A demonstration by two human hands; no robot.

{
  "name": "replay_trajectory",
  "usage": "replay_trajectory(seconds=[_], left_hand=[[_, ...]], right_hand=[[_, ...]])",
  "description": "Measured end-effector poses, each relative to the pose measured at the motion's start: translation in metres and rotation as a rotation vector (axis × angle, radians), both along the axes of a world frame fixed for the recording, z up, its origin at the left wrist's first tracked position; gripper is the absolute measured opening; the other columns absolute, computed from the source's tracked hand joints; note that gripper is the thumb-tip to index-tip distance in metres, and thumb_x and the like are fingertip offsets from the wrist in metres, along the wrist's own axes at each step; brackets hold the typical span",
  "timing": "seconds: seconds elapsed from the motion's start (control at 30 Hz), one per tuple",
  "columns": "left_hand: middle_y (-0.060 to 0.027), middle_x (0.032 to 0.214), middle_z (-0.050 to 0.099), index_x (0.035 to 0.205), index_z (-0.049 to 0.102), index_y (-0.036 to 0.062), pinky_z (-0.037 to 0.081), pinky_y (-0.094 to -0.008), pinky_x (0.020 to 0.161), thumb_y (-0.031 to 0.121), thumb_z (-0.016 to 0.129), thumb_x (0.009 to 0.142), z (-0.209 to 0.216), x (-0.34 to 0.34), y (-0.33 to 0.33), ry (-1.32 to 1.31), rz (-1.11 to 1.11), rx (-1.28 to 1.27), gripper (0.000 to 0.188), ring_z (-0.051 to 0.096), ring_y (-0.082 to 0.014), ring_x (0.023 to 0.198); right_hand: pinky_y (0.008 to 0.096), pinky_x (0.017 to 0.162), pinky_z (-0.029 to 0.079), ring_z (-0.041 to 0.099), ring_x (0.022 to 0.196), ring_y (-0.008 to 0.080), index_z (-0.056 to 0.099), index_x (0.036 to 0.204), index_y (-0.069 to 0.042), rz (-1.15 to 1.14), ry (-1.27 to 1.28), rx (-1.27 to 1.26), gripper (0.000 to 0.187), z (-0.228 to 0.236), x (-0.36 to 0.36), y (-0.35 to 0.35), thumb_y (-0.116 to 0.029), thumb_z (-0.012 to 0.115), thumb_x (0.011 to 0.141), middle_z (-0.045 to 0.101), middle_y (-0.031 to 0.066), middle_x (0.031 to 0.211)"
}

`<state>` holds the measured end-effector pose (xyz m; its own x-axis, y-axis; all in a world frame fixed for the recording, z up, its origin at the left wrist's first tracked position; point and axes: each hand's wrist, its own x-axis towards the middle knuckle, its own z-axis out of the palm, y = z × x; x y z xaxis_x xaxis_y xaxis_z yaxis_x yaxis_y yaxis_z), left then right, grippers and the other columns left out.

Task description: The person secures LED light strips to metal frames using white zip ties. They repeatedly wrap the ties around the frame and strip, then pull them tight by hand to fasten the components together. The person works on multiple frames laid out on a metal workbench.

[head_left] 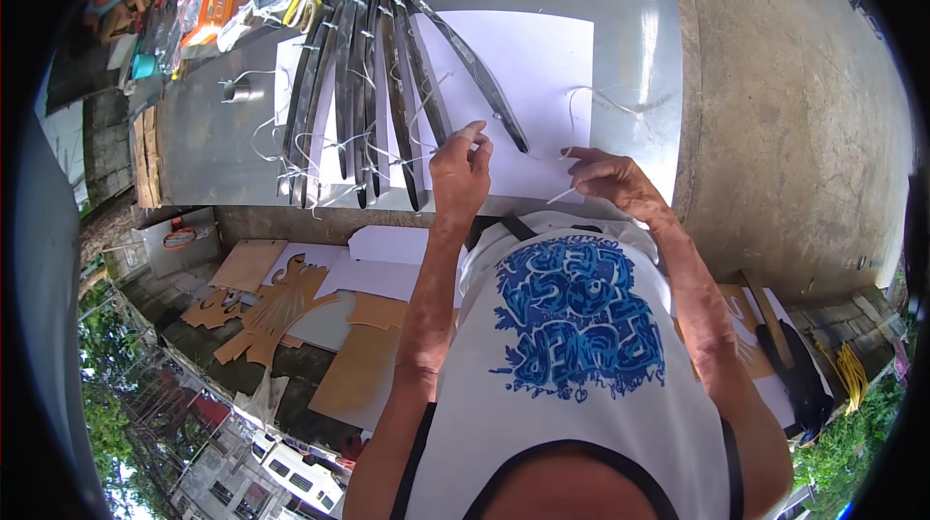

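Note:
A fan of long dark slats [395,84], tied together with thin white string [334,144], lies on white paper [542,45]. My left hand [461,171] is closed beside the lower ends of the right-hand slats, thumb and fingertips drawn together; what they pinch is too small to make out. One slat [475,73] angles away from the others, its tip between my two hands. From near that tip a fine length of string runs to my right hand [616,183], whose curled fingers grip it. A short thin white stick [560,197] also pokes out from under those fingers.
A shiny metal sheet [213,147] lies beneath the paper on the table [785,123]. Yellow-handled tools [302,9], an orange box [208,11] and plastic bags crowd the far left. Brown cut-out shapes [276,305] lie below the table edge, and yellow cord [851,375] hangs at right.

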<state>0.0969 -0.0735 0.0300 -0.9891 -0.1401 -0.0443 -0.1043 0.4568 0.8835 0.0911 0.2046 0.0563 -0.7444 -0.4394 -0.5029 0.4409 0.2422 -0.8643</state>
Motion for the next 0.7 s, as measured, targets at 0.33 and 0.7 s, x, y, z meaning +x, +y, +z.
replay_trajectory(seconds=[0.33,0.7], left_hand=[[-0.0037,0.078,0.072,0.11,0.075,0.0049,0.048,-0.0257,0.058,0.004,0.07,0.092,-0.027,-0.05,-0.017,-0.234,-0.104,0.197,0.019,0.062,-0.009,0.062],[-0.0075,0.084,0.073,0.111,0.073,0.0004,0.039,-0.0224,0.048,0.02,0.064,0.102,-0.031,-0.068,-0.02,-0.34,-0.081,0.569,0.024,0.056,-0.0078,0.056]], right_hand=[[0.0341,0.086,0.057,0.069,0.092,0.0204,0.073,0.106,0.003,0.1,0.163,-0.043,0.017,-0.024,-0.104,-0.072,0.002,0.063,0.093,0.072,0.011,0.104],[0.037,0.098,0.051,0.066,0.103,0.0242,0.074,0.095,0.0,0.243,0.362,-0.147,0.009,-0.045,-0.14,-0.091,0.002,0.067,0.088,0.072,0.009,0.105]])
